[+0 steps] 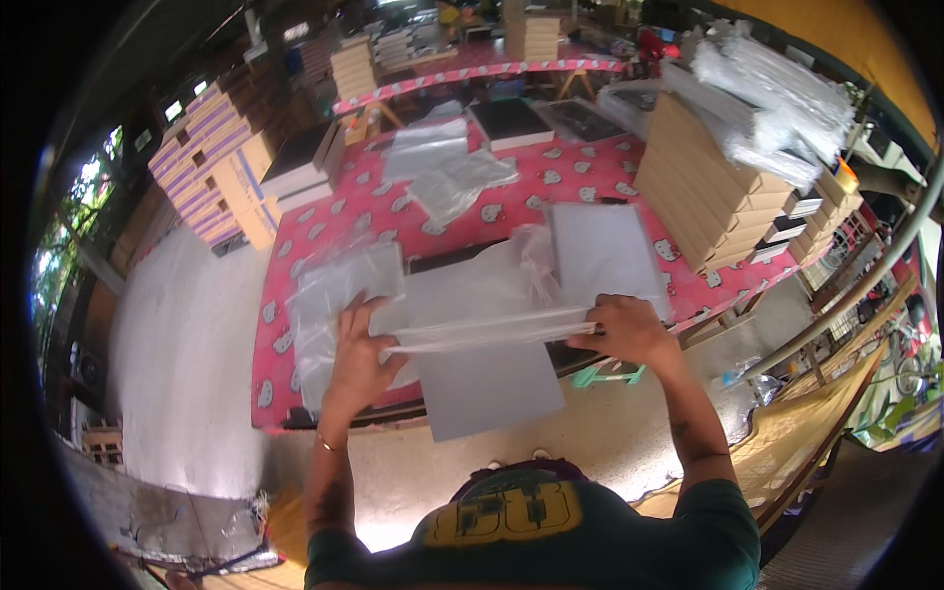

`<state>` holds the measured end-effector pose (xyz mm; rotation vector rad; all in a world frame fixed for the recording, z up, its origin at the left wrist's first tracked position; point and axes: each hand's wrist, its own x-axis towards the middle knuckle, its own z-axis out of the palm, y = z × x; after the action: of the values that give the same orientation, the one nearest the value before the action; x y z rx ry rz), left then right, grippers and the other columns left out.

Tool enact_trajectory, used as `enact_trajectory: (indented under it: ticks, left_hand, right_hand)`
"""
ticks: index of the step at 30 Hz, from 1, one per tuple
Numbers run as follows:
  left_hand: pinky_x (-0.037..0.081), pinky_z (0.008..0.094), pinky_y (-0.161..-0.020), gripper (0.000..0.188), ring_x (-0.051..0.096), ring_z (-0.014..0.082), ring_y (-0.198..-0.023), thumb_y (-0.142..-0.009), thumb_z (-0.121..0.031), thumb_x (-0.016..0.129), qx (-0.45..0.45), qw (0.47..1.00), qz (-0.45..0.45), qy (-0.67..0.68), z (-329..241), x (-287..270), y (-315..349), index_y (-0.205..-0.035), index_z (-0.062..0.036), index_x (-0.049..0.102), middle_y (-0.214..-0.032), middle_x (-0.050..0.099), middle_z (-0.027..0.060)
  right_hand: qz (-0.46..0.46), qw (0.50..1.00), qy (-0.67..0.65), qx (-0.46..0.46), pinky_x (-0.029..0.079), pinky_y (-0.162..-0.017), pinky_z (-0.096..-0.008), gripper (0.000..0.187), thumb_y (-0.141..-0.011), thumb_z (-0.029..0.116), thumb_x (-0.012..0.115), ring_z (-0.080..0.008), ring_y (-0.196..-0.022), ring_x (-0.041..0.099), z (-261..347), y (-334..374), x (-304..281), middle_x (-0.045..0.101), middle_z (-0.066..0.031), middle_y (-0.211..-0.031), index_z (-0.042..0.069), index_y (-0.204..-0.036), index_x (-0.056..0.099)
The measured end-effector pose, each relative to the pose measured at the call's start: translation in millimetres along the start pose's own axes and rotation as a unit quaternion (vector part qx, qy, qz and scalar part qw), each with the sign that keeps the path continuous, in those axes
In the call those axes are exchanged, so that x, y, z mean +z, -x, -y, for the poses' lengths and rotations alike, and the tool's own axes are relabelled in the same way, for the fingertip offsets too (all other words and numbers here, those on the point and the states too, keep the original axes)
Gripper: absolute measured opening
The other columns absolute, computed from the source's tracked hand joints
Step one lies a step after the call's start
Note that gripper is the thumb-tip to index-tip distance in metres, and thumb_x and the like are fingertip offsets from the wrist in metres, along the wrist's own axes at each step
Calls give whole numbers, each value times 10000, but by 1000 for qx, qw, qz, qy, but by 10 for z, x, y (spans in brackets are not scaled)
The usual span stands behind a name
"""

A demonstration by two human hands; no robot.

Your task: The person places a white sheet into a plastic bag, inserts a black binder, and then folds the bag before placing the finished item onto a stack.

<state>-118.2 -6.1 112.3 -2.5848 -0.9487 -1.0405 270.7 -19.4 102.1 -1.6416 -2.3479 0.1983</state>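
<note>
A clear plastic bag (472,332) is stretched between my hands, its open edge bunched into a band across a pale grey flat sheet (492,391). The sheet's near part sticks out past the table's front edge, while its far part lies under the plastic. My left hand (360,356) grips the left end of the edge, with its other fingers spread. At the right end my right hand (627,330) is closed on the same edge, fingers curled. Beside my left hand lies a pile of clear plastic bags (339,280); beyond my right hand rests a white sheet stack (605,251).
The table wears a pink patterned cloth (551,177). Brown cartons (708,187) stand at right with wrapped plastic packs (772,93) on top. Boxes (221,162) are stacked at left. Loose plastic bags (457,187) and a black-topped block (511,123) lie farther back. A green stool (608,374) shows below.
</note>
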Motion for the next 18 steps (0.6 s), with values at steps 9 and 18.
enact_trajectory:
  ticks: [9,18]
  left_hand:
    - [470,345,-558,168,553,165,-548,-880,-208,638,-157,856,196,452,-419,169,7,-887,-46,591,-671,582,56]
    - [496,295,-591,304,569,141,-637,-933,-311,583,-303,737,426,428,-430,471,375,-919,-8,592,-712,577,34]
  right_hand:
    - [248,626,-737,-56,440,-749,-265,382,-897,428,583,-151,-749,536,-254,-37,621,542,-23,-804,49,-871,621]
    - [95,505,-855,66,496,-704,-291,255,-920,334,598,-124,-796,604,4,13,527,617,-15,-821,80,-927,607]
